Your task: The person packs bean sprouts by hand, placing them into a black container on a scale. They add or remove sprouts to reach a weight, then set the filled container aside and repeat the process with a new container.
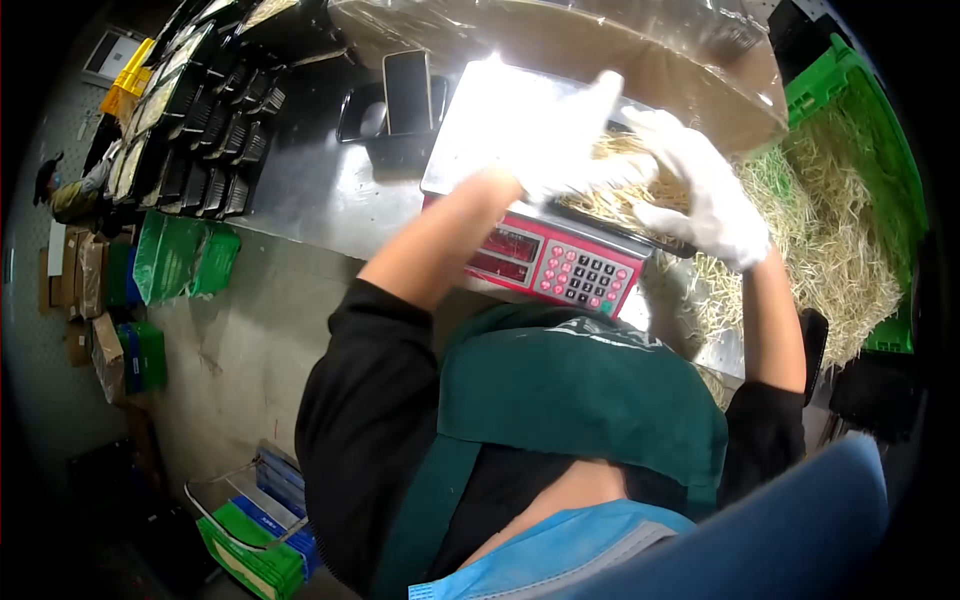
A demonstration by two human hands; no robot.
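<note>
My left hand [572, 150], in a white glove, reaches over the scale with its fingers stretched out and apart, touching the pale sprout-like strands [615, 190]. Glare washes out part of this hand. From the other side my right hand [705, 195], also white-gloved, curves over the same strands with thumb and fingers spread. The strands lie in a black tray [640, 240], mostly hidden by my hands. Beneath it is a red weighing scale [560, 262] with a keypad, a display and a shiny metal plate [475, 125].
At right, a green crate [850, 75] spills a large heap of loose strands [820, 220]. A phone [408, 92] leans by black trays. Stacked black trays [210, 130] stand at left. Behind the scale is a plastic-lined box [560, 40]. Another person [75, 195] stands far left.
</note>
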